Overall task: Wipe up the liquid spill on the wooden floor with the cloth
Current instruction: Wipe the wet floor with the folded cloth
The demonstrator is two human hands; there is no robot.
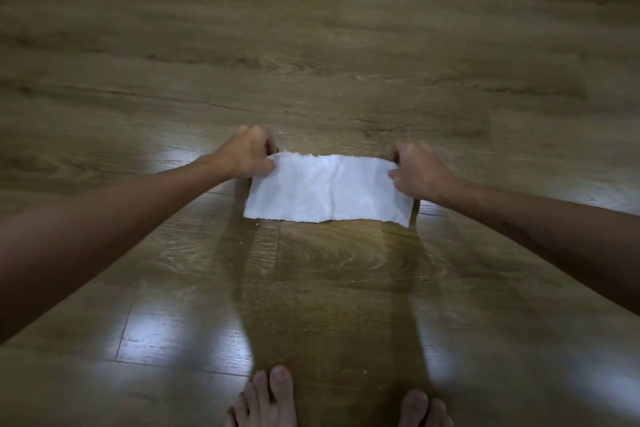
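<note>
A white rectangular cloth (327, 188), thin and slightly creased with ragged long edges, is stretched out flat just over the wooden floor (311, 45) in the middle of the view. My left hand (246, 152) pinches its left end between thumb and fingers. At the right end, my right hand (417, 170) grips it the same way. Both arms reach forward from the lower corners. I cannot make out a liquid patch; the floor below the cloth looks darker and shows faint streaks.
My two bare feet (268, 399) stand at the bottom edge, toes pointing toward the cloth. Bright light reflections (187, 333) lie on the glossy planks left and right. A few tiny pale crumbs dot the floor around the cloth.
</note>
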